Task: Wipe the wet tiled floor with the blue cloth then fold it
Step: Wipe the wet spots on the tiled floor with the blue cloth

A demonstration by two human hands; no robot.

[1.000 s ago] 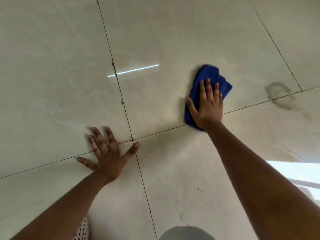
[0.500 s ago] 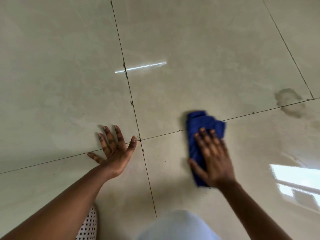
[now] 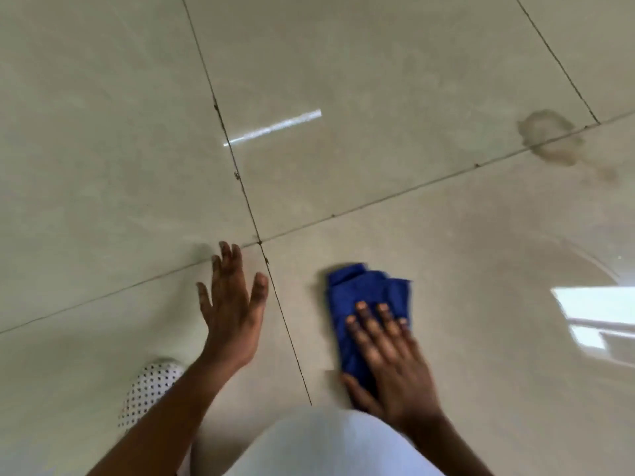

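A crumpled blue cloth [image 3: 364,293] lies on the glossy beige tiled floor [image 3: 378,80], just right of a grout cross. My right hand [image 3: 388,359] presses flat on the cloth's near half, fingers spread and pointing away from me. To the left of the vertical grout line my left hand [image 3: 232,310] rests palm down on the floor with nothing in it. A murky wet patch [image 3: 549,137] sits on the grout line at the far right, well beyond the cloth.
My knee in pale cloth [image 3: 330,444] fills the bottom centre. A white dotted shoe [image 3: 147,389] shows at the lower left beside my left forearm. A bright window reflection [image 3: 598,314] lies on the tile at the right.
My right hand has dragged the blue cloth toward me, from beyond the horizontal grout line to just in front of my knee. My left hand stays planted on the floor.
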